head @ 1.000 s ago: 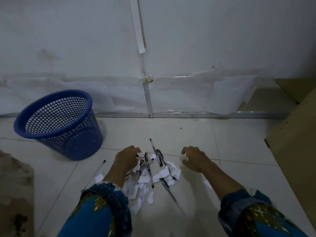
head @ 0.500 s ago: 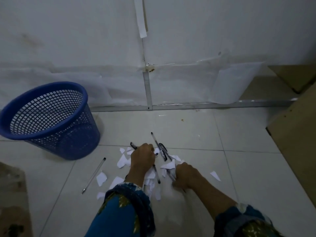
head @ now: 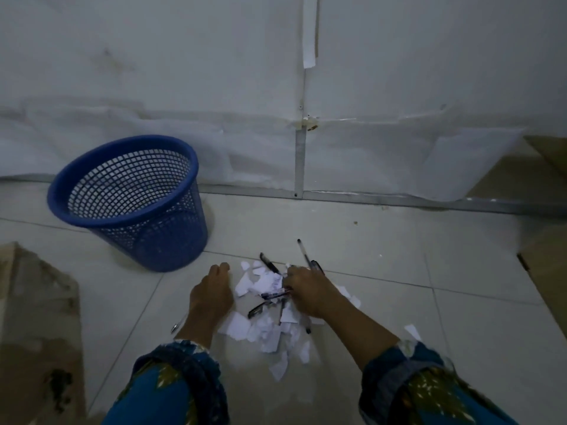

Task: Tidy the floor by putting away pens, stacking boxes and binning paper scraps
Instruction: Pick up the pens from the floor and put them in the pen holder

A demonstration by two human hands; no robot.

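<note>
A heap of torn white paper scraps [head: 264, 329] lies on the tiled floor, mixed with several dark pens [head: 268, 263]. My left hand [head: 211, 294] rests palm down on the floor at the heap's left edge and holds nothing. My right hand [head: 306, 291] lies on the far part of the heap, its fingers curled down over scraps and pens. Its grip is hidden. One clear pen [head: 304, 253] sticks out beyond its knuckles. Another pen [head: 178, 325] lies partly under my left wrist. A blue mesh bin [head: 122, 223] stands upright to the far left.
A white panelled wall [head: 368, 72] with a metal floor rail closes the far side. Brown cardboard [head: 36, 317] lies at the left edge, and a cardboard box [head: 547, 271] stands at the right edge. A stray scrap [head: 412, 331] lies right of my right forearm.
My left hand has slid off the heap to its left side. My right hand has moved forward onto the far part of the heap. The scraps now sit closer together.
</note>
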